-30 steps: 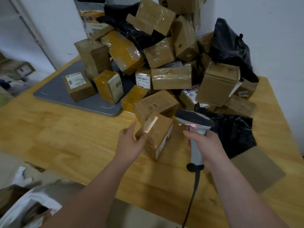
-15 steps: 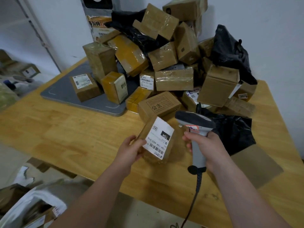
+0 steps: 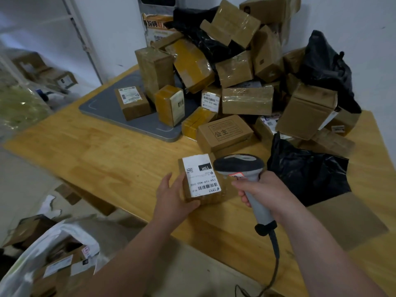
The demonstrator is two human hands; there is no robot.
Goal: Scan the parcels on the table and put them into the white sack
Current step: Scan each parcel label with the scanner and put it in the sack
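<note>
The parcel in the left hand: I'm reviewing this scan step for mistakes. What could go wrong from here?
1. The scanner head sits right beside the label, so it may miss the barcode or read the square code instead.
2. The left hand grips the parcel only at one edge; it could slip.
3. The white sack lies low with a slumped mouth; a toss might miss.

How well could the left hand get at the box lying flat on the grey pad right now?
Probably not yet: the left hand grips the labelled parcel. Once freed, the way looks open: the flat box lies on the grey pad left of the pile, nothing on top, bare table between.
</note>
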